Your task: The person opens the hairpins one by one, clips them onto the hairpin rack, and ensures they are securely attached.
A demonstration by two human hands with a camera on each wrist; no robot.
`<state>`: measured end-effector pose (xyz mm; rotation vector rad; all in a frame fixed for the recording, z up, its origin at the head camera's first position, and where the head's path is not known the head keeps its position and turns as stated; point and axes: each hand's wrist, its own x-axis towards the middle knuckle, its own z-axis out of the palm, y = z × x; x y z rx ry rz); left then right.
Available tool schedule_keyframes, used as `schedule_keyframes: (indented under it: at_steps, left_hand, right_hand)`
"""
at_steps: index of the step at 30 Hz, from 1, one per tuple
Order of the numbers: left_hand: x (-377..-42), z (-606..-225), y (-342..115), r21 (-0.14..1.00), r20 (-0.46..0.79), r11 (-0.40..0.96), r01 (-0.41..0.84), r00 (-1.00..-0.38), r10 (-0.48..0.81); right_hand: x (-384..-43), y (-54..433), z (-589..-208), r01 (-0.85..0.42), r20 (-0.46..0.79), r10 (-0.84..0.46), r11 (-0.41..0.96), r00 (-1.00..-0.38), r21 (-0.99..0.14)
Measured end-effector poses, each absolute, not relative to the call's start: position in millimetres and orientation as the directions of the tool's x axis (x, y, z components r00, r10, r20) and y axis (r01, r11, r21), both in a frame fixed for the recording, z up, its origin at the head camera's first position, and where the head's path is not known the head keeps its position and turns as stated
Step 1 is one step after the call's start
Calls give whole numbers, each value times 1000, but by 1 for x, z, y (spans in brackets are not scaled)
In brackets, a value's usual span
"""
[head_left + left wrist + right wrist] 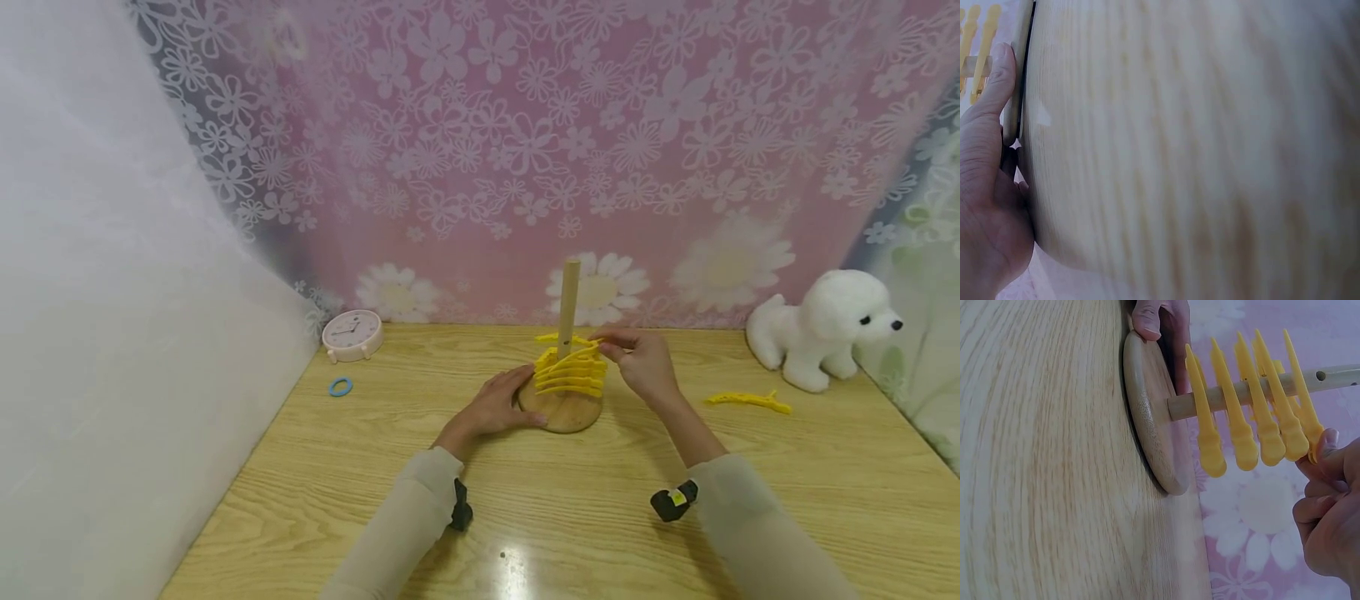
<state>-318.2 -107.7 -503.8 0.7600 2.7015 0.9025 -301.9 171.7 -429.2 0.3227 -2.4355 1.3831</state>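
Note:
A wooden post (568, 304) rises from a round wooden base (567, 417) on the table. Several yellow plastic branch-shaped pieces (568, 384) are stacked around its lower part, spaced apart in the right wrist view. My left hand (495, 403) grips the base's left rim, its thumb (1147, 320) over the top edge. With thumb and fingertips, my right hand (643, 364) pinches the end of the uppermost yellow branch-shaped piece (1301, 384), which lies against the post. Holes (1320, 375) show in the post above it.
One loose yellow branch-shaped piece (748, 402) lies on the table to the right. Behind it sits a white plush dog (813, 325). On the left are a pink clock (352, 335) and a blue ring (341, 387). A flowered curtain (525, 167) hangs along the back edge.

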Motion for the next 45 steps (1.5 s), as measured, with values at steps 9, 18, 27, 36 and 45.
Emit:
schedule_keyframes:
  at_steps: [9, 18, 27, 36, 45]
  left_hand:
    - [-317, -505, -106, 605, -20, 683, 410, -849, 528]
    - [-318, -504, -108, 608, -26, 686, 400, -853, 521]
    - [-318, -504, -107, 597, -25, 694, 402, -855, 518]
    - [-317, -503, -107, 594, -17, 694, 408, -856, 517]
    - [-314, -500, -106, 587, -16, 696, 414, -853, 521]
  right_hand:
    - [-301, 171, -430, -336, 338, -90, 505, -937, -795]
    - [-298, 173, -429, -309, 291, -114, 482, -950, -820]
    - [-296, 175, -429, -291, 239, -171, 438, -956, -850]
    - [-295, 177, -430, -296, 217, -244, 359, -945, -885]
    - [-291, 180, -432, -307, 230, -261, 306, -937, -901]
